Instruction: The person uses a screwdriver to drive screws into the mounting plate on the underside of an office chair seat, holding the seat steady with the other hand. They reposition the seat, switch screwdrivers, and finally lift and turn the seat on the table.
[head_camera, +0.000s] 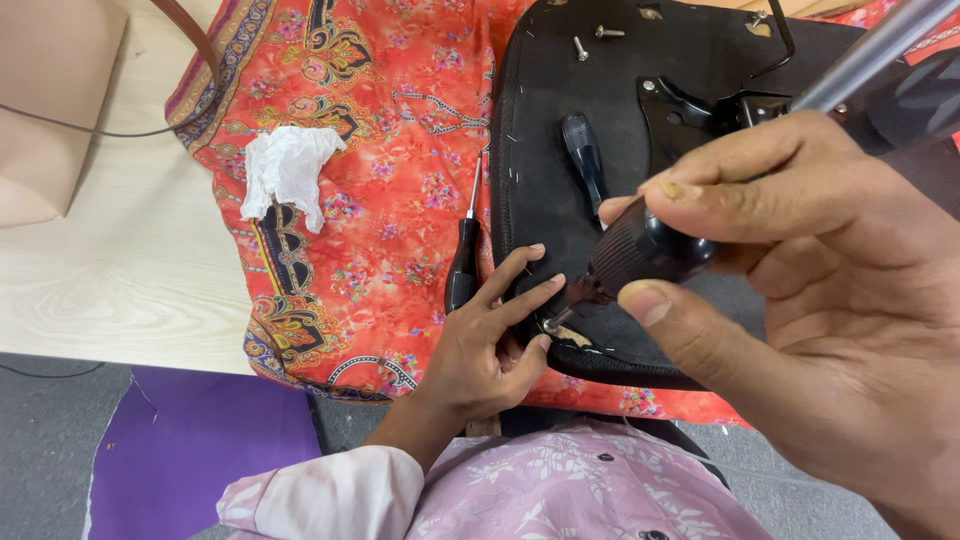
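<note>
A black-handled screwdriver (640, 250) is grasped in the right hand (800, 290), right of centre in the frame, with thumb and fingers closed round the handle. Its tip is set on a screw (552, 324) at the lower edge of an upturned black chair seat (560, 140), lower centre of the frame. The left hand (490, 340) grips nothing; its fingers are spread flat on the seat edge just beside the screw, steadying it.

The seat rests on an orange patterned cloth (390, 150) spread over a pale wooden table (120, 260). Two loose screws (595, 38) lie on the seat near the top edge of the frame, so those fasteners are judged to be out of their holes. A metal bracket (680, 110) is seated on the underside, upper right. Whether the screw under the tip is fully driven cannot be told.

A second screwdriver (464, 250) lies on the cloth, centre frame; a third black handle (582, 150) rests on the seat. A crumpled white tissue (288, 170) lies at upper left.
</note>
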